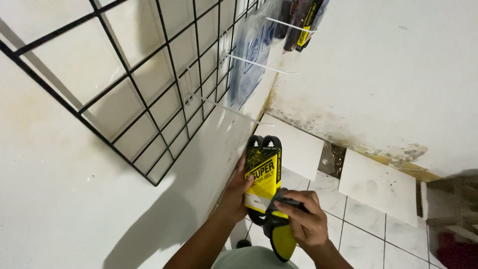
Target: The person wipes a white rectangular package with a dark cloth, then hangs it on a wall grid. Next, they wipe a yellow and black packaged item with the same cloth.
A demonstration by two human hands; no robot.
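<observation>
Head view, looking down along a white wall corner.

Left hand (238, 192): fingers curled around the left edge of a yellow and black packet (263, 172), thumb lying across its front near the lower half. Grip closed on the packet. The packet stands upright, in the air in front of the wall, its two black hanging tabs at the top just below the lowest white peg (239, 113).

Right hand (304, 219): fingers bent down and pinched on a dark grey cloth (280, 200), which is pressed against the lower right corner of the packet. Grip closed on the cloth. Under this hand a second yellow and black piece (283, 241) hangs downward; whether it is part of the same packet or a separate one cannot be told.

Surroundings: black wire grid (149, 89) mounted on the wall at upper left, with several white pegs sticking out of it. A blue and clear plastic bag (251, 60) hangs near the corner. More dark packets (301, 22) hang at the top. Loose white tiles (378, 187) lean against the stained base of the right wall, above a white tiled floor (368, 234)
</observation>
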